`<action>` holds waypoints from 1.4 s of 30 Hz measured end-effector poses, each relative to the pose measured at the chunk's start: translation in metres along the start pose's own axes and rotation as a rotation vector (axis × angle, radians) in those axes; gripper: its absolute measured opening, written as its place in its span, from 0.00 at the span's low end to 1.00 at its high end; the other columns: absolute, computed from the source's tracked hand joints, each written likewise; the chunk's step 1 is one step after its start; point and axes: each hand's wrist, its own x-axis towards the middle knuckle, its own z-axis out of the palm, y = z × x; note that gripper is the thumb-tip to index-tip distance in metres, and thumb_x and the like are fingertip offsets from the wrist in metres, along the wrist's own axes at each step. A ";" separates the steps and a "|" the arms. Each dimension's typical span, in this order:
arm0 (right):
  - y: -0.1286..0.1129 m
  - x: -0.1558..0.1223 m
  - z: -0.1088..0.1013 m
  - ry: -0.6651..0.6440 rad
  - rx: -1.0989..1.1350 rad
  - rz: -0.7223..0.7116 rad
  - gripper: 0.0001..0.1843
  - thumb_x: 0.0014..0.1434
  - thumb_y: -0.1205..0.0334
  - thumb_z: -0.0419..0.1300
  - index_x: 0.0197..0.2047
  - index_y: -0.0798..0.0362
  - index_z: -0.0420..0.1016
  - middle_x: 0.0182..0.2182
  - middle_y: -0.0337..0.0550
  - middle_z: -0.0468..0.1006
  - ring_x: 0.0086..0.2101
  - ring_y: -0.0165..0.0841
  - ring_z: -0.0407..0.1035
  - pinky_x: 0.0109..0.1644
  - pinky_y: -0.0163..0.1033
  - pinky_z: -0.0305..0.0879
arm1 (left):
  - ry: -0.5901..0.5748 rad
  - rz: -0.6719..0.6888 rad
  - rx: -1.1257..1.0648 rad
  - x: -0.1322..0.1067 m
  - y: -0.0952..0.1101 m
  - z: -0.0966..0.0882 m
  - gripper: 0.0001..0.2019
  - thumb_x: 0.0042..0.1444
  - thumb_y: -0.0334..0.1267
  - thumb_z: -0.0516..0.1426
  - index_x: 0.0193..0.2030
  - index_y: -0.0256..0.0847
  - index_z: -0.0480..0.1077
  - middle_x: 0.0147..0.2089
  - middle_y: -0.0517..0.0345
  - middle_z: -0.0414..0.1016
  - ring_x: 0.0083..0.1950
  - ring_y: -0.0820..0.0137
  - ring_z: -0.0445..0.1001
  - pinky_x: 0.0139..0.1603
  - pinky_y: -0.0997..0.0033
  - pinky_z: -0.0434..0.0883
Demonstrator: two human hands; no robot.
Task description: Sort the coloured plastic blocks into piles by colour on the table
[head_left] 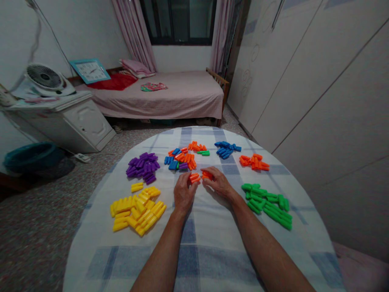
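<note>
Near the middle of the round table, my left hand (184, 194) is closed on a small group of orange plastic pieces (194, 178), gripped between thumb and fingers. Close beside it, my right hand (220, 184) pinches more orange pieces (207, 174), partly covered by its fingers. A narrow gap separates the two groups. Just beyond my hands lies a mixed pile (182, 159) of orange, blue, purple and green pieces. The pieces look like short ribbed plastic tubes, some joined side by side.
Sorted piles surround my hands: purple (142, 167) and yellow (138, 211) at left, blue (226, 149), orange (254, 162) and green (269, 205) at right. A checked cloth (209, 259) covers the table. Behind stand a bed (182, 95) and a white cabinet (82, 125).
</note>
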 end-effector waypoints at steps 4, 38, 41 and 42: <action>-0.011 0.000 0.019 -0.043 -0.080 -0.070 0.26 0.55 0.71 0.55 0.57 0.50 0.71 0.54 0.47 0.71 0.52 0.36 0.65 0.58 0.44 0.58 | 0.002 -0.002 -0.046 0.000 -0.003 0.004 0.23 0.52 0.26 0.51 0.56 0.38 0.67 0.54 0.48 0.72 0.54 0.66 0.73 0.56 0.63 0.70; 0.039 -0.038 -0.111 -0.113 -0.905 0.504 0.22 0.61 0.57 0.57 0.58 0.50 0.70 0.49 0.53 0.73 0.49 0.45 0.66 0.49 0.46 0.61 | 0.130 -0.032 -0.043 0.004 -0.010 0.003 0.14 0.55 0.30 0.51 0.46 0.38 0.71 0.45 0.49 0.73 0.45 0.65 0.73 0.48 0.63 0.72; 0.046 -0.040 -0.114 -0.087 -0.771 0.500 0.22 0.60 0.54 0.59 0.57 0.49 0.71 0.51 0.52 0.72 0.51 0.46 0.66 0.51 0.48 0.63 | 0.122 -0.033 -0.042 0.004 -0.009 0.004 0.13 0.55 0.30 0.51 0.46 0.37 0.71 0.46 0.49 0.72 0.47 0.65 0.73 0.50 0.62 0.72; 0.049 -0.041 -0.115 -0.076 -0.722 0.488 0.22 0.60 0.53 0.59 0.56 0.49 0.72 0.51 0.52 0.72 0.51 0.45 0.67 0.52 0.48 0.64 | 0.122 -0.035 -0.045 0.004 -0.009 0.004 0.13 0.55 0.30 0.51 0.46 0.37 0.71 0.46 0.49 0.72 0.47 0.65 0.73 0.50 0.62 0.72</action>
